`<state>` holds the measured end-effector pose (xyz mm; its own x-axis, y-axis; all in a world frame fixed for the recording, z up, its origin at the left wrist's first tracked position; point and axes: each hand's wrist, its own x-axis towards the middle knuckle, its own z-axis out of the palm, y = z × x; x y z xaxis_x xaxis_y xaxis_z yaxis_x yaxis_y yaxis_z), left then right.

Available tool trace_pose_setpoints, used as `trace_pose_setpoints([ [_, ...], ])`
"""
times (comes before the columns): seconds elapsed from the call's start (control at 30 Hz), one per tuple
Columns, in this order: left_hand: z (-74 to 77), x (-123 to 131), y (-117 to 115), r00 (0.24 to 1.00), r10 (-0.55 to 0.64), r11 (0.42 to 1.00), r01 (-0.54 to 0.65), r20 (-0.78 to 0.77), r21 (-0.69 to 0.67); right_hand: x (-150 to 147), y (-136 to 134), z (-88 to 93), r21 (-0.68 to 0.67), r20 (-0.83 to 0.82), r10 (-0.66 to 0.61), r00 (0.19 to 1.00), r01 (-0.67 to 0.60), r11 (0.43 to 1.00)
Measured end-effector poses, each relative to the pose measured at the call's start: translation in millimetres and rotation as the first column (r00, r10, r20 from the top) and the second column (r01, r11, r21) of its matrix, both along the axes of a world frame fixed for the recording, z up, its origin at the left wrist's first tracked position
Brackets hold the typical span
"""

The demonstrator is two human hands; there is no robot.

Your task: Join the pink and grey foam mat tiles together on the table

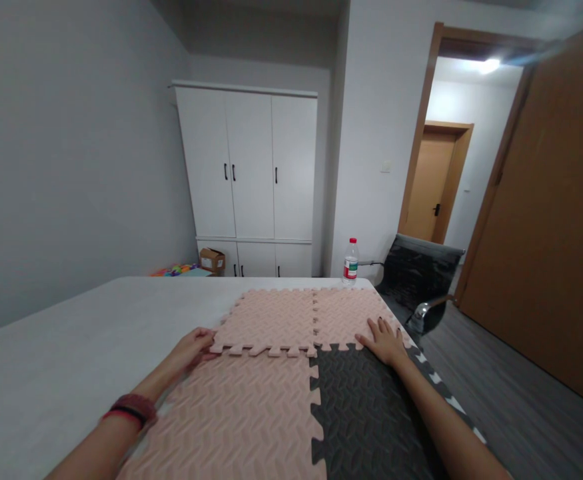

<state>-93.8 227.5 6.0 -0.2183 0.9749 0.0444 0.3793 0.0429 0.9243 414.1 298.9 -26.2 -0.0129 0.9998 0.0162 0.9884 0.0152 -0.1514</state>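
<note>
Interlocking foam mat tiles lie on a white table (71, 347). Two pink tiles (271, 320) (351, 313) sit side by side at the far end. A larger pink tile (236, 420) and a dark grey tile (366, 413) lie nearer me. My left hand (194, 347) grips the near left corner of the far left pink tile, fingers curled on its toothed edge. My right hand (385, 340) rests flat, fingers spread, on the seam between the far right pink tile and the dark grey tile.
A water bottle (350, 261) stands at the table's far edge. A black office chair (418, 280) sits to the right of the table. A white wardrobe (248, 180) is behind, with a cardboard box (212, 260) beside colourful toys (174, 270). A wooden door (551, 227) stands open at right.
</note>
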Motion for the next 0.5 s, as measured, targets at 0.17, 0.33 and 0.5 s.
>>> trace_pose_setpoints([
  [0.17,6.4,3,1,0.977,-0.034,0.999,0.038,-0.212,0.014,0,-1,1.0,0.000,-0.005,0.006,1.000,-0.006,1.000],
  [0.33,10.3,9,-4,0.904,-0.035,0.996,0.067,-0.427,0.060,-1,-2,1.6,0.002,-0.006,0.005,1.000,-0.005,1.000],
  [0.5,8.8,13,-8,0.857,-0.070,0.993,0.107,-0.511,0.044,-2,-2,2.6,-0.006,0.001,-0.003,1.000,0.003,1.000],
])
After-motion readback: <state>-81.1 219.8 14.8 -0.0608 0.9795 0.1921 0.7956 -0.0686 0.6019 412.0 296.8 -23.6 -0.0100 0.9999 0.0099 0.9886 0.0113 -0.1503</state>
